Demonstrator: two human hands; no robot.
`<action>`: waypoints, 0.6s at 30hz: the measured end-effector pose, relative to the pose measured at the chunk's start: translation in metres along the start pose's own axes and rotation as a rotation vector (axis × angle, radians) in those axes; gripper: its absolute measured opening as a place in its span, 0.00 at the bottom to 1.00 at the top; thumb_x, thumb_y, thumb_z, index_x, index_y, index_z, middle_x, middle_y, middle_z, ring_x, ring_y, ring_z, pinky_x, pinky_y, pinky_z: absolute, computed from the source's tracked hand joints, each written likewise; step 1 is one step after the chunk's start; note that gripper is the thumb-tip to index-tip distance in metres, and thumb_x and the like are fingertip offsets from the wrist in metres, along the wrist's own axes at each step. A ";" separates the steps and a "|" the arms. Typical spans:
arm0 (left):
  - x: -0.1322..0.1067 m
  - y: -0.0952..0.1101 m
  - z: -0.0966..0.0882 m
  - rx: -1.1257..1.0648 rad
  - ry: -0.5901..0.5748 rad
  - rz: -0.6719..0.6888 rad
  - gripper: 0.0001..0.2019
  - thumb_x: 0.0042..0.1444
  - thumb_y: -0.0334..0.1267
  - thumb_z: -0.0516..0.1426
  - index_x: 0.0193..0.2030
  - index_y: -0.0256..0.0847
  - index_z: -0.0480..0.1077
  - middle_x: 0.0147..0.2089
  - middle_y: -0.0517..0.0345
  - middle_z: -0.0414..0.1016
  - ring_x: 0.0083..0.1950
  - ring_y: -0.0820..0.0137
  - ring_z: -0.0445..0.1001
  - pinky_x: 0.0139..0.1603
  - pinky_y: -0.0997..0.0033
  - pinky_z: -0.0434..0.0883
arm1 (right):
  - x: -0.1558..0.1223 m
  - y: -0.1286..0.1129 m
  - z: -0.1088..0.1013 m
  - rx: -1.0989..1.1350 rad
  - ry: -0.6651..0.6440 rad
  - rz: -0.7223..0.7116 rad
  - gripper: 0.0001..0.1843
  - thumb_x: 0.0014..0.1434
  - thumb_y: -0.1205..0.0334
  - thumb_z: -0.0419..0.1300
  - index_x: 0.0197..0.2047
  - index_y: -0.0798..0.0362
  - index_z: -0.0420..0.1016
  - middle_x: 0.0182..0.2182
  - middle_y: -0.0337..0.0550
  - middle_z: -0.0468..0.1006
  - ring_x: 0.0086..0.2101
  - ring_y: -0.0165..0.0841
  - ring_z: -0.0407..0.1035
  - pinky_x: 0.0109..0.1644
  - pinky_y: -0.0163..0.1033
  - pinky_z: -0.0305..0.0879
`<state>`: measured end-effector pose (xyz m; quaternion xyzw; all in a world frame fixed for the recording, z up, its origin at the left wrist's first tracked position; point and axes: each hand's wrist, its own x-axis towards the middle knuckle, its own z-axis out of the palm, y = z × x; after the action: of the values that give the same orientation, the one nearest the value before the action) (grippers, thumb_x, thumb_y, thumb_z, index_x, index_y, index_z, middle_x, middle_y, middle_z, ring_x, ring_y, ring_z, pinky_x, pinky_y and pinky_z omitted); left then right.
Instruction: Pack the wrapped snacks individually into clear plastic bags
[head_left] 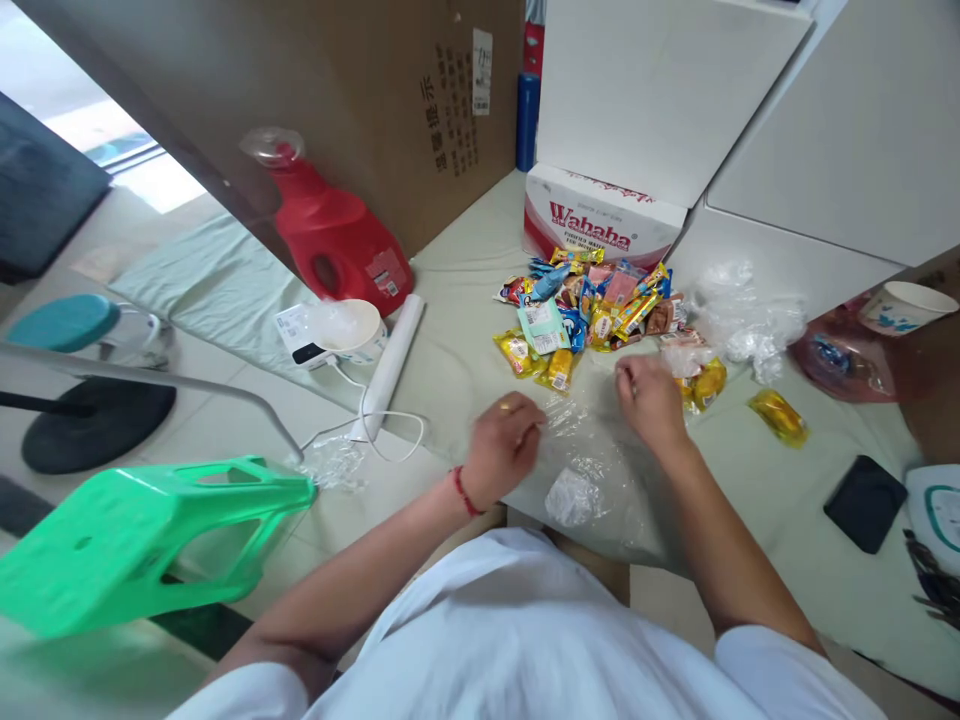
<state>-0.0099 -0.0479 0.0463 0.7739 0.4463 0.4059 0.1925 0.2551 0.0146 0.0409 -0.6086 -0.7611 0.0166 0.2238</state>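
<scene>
A thin clear plastic bag (576, 432) is stretched out between my hands at the table's near edge. My left hand (504, 452), with a red bracelet on the wrist, is closed on the bag's left side. On the other side, my right hand (651, 402) pinches the bag's upper right edge. A crumpled wad of clear plastic (574, 497) lies at the bag's lower part. Just beyond both hands sits a pile of small wrapped snacks (592, 305) in yellow, blue, red and brown packets.
Behind the pile stands a Wahaha carton (604, 222). Clear bags (742, 315), a yellow packet (778, 416) and a black wallet-like item (865, 503) lie to the right. Leftward are a white roll (390, 365), a red jug (341, 240) and a green stool (112, 540).
</scene>
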 end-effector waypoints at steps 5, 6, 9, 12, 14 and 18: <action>0.044 -0.008 0.080 0.089 -0.378 0.170 0.16 0.71 0.34 0.47 0.54 0.40 0.75 0.56 0.46 0.80 0.59 0.61 0.77 0.62 0.59 0.73 | -0.096 -0.010 0.026 0.043 -0.189 -0.152 0.25 0.73 0.54 0.53 0.66 0.56 0.73 0.64 0.61 0.71 0.66 0.53 0.60 0.68 0.60 0.63; 0.048 -0.015 0.094 0.165 -0.428 0.191 0.17 0.72 0.36 0.48 0.58 0.39 0.75 0.62 0.44 0.78 0.65 0.59 0.74 0.67 0.55 0.70 | -0.110 -0.004 0.031 0.052 -0.214 -0.176 0.27 0.73 0.53 0.53 0.70 0.56 0.69 0.69 0.61 0.65 0.70 0.53 0.54 0.71 0.61 0.60; 0.048 -0.034 0.120 0.359 -0.486 0.172 0.22 0.74 0.43 0.47 0.66 0.34 0.70 0.72 0.40 0.70 0.75 0.54 0.65 0.75 0.48 0.61 | -0.137 0.023 0.031 0.116 -0.293 -0.215 0.30 0.74 0.53 0.52 0.76 0.51 0.61 0.74 0.54 0.58 0.74 0.48 0.49 0.74 0.62 0.57; 0.033 -0.043 0.122 0.433 -0.448 0.176 0.26 0.75 0.46 0.45 0.70 0.33 0.67 0.74 0.41 0.67 0.78 0.55 0.59 0.79 0.44 0.52 | -0.142 0.044 0.018 0.228 -0.345 -0.192 0.30 0.74 0.52 0.53 0.76 0.46 0.61 0.74 0.52 0.60 0.72 0.46 0.55 0.74 0.62 0.57; 0.022 -0.044 0.118 0.454 -0.400 0.160 0.26 0.76 0.46 0.44 0.71 0.36 0.66 0.75 0.43 0.65 0.79 0.56 0.58 0.81 0.38 0.43 | -0.137 0.052 0.008 0.331 -0.385 -0.160 0.27 0.73 0.50 0.54 0.72 0.44 0.68 0.72 0.51 0.64 0.71 0.47 0.59 0.74 0.62 0.57; 0.009 -0.045 0.112 0.460 -0.366 0.104 0.27 0.75 0.47 0.45 0.74 0.41 0.63 0.77 0.45 0.62 0.79 0.55 0.57 0.80 0.30 0.33 | -0.109 0.061 -0.003 0.575 -0.441 0.027 0.20 0.71 0.45 0.56 0.57 0.43 0.81 0.62 0.49 0.78 0.61 0.48 0.72 0.68 0.60 0.67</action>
<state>0.0586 -0.0096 -0.0462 0.8794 0.4442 0.1572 0.0685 0.3297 -0.0718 -0.0091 -0.5126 -0.7472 0.3638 0.2159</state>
